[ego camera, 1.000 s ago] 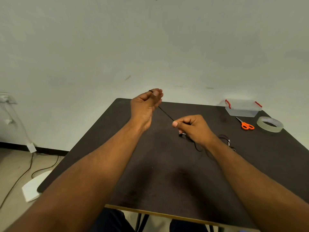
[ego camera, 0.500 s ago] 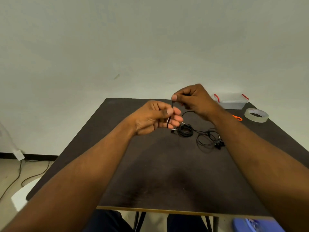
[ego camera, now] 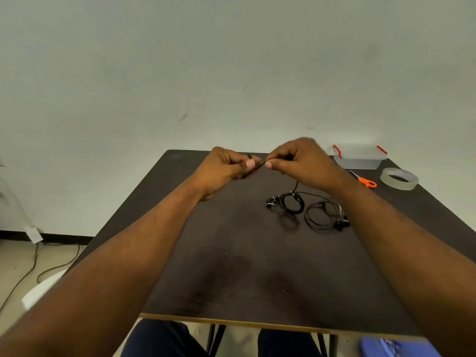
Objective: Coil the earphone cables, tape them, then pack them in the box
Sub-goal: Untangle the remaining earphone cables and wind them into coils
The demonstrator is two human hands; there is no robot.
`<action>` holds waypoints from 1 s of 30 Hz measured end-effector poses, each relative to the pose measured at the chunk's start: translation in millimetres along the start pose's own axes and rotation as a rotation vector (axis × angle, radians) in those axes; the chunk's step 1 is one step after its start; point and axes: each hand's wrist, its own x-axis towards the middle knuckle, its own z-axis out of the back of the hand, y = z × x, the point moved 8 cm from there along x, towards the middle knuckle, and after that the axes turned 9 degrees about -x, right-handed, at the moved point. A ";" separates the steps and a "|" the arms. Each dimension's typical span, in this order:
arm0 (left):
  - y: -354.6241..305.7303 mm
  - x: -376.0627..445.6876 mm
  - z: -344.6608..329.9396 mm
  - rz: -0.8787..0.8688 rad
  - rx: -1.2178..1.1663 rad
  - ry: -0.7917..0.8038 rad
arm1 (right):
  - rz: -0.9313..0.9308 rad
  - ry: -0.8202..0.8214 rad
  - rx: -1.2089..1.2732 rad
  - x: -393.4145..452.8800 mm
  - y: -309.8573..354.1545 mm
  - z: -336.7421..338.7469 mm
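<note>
Above the far middle of the dark table, my left hand and my right hand almost touch, both pinching a thin black earphone cable. A loop of it sits around my left fingers. The cable drops from my right hand to a tight black coil lying on the table. A looser black earphone bundle lies just right of that coil, partly behind my right forearm. The clear plastic box with red latches stands closed at the far right corner.
Orange-handled scissors and a roll of clear tape lie at the right, near the box. A blue object shows at the bottom right below the table edge. Cables and a white object lie on the floor at the left.
My hands came together from a stretched-apart hold, the cable between them now very short. My right hand rose off the table, uncovering the two bundles.
</note>
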 end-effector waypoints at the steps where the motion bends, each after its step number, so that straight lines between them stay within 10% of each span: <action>1: 4.7 -1.6 -7.7 0.055 -0.005 0.090 | 0.020 0.010 -0.015 4.0 3.5 6.1; 8: 1.8 -14.1 -40.0 0.255 -0.328 0.360 | 0.049 0.035 0.281 18.5 0.2 15.0; 15: -48.2 17.2 2.0 -0.070 -0.771 -0.065 | -0.058 0.054 0.371 -18.1 -13.5 -51.3; 19: -41.8 16.0 23.2 -0.130 -0.325 -0.274 | -0.023 -0.037 0.342 -17.8 -4.4 -25.0; 22: -26.3 11.2 0.5 -0.067 -0.036 -0.067 | 0.049 -0.102 0.224 -5.7 5.8 7.1; 30: -21.7 -1.1 -46.2 0.156 -0.391 0.361 | -0.080 -0.109 0.423 4.7 -26.9 11.1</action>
